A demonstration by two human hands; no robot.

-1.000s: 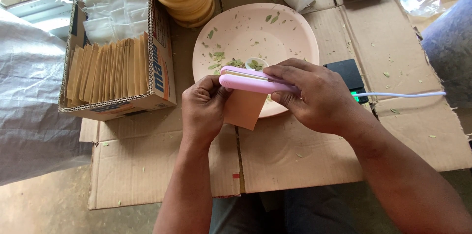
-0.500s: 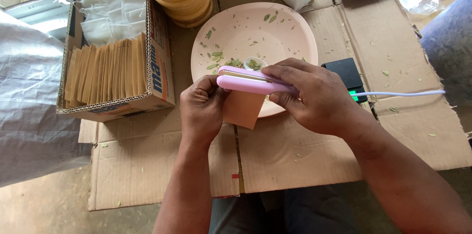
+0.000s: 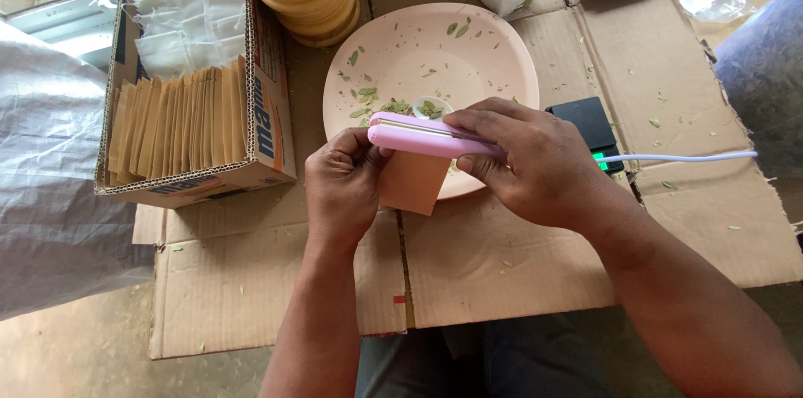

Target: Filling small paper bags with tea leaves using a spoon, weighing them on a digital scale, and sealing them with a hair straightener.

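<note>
Right hand clamps pink sealer; left hand grips pouch, above flattened cardboard.

This looked like a small home packing spot set up on the floor, not a fitted workshop. Flattened brown cardboard sheets served as the work surface, laid over bare ground. An open corrugated cardboard box held rows of tan paper sachets and white filter bags. A pale pink round plate was scattered with dried green leaf bits, and a corded pink heat sealer was in use.
</note>
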